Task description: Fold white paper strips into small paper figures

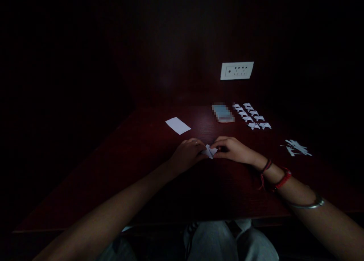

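A small folded piece of white paper (pixel 210 151) lies on the dark red table (pixel 148 177), pinched between both hands. My left hand (pixel 187 154) grips its left side with curled fingers; a ring shows on one finger. My right hand (pixel 233 150) holds its right side, fingers closed. The right wrist wears red and dark string bracelets and a metal bangle further up the arm.
A flat white paper sheet (pixel 178 125) lies behind the left hand. Behind the right hand sit a blurred stack of paper (pixel 223 113) and rows of several folded paper shapes (pixel 251 116). Paper scraps (pixel 297 148) lie at the right. A white wall socket (pixel 237 70) is behind. The room is very dark.
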Motion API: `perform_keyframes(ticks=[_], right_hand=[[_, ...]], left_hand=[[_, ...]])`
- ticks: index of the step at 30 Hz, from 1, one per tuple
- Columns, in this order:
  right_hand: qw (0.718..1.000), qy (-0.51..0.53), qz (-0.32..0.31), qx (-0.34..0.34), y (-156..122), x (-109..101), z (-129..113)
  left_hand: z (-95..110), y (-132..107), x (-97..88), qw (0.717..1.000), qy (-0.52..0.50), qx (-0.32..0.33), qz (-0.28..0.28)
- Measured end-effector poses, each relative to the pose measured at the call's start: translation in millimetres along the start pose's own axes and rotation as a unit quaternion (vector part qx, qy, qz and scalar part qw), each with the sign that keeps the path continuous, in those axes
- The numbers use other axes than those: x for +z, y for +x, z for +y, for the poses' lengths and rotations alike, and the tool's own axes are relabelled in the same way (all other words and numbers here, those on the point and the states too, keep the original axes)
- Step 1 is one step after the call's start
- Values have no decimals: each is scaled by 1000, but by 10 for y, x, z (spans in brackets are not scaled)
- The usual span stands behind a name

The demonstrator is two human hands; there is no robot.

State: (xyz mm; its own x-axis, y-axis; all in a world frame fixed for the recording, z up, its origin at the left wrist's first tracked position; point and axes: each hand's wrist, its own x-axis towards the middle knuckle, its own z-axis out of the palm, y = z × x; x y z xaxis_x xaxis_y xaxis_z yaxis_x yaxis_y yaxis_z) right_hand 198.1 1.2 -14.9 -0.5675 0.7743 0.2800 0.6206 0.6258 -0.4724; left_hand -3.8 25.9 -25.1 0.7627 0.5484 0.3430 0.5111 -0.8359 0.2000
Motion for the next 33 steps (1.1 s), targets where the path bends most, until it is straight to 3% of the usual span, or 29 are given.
perform_keyframes(ticks=[5, 11, 13, 21, 26, 33], right_hand=[[1000, 0, 19, -1, 29, 32, -8], [985, 1, 133, 111, 31, 69, 75], [981, -10, 144, 130, 29, 80, 115], [987, -122, 100, 36, 27, 111, 145], [992, -107, 64, 13, 47, 125, 116], [994, -67, 83, 4, 50, 127, 93]], left_hand=[[-14, 20, 12, 1000, -10, -4, -8], [-47, 20, 12, 997, -15, -66, 30], [-54, 14, 19, 997, -13, -70, 36], [-55, 8, 50, 997, 31, -64, 37], [-80, 12, 63, 999, -11, -42, 8], [-109, 22, 80, 998, -39, -41, 29]])
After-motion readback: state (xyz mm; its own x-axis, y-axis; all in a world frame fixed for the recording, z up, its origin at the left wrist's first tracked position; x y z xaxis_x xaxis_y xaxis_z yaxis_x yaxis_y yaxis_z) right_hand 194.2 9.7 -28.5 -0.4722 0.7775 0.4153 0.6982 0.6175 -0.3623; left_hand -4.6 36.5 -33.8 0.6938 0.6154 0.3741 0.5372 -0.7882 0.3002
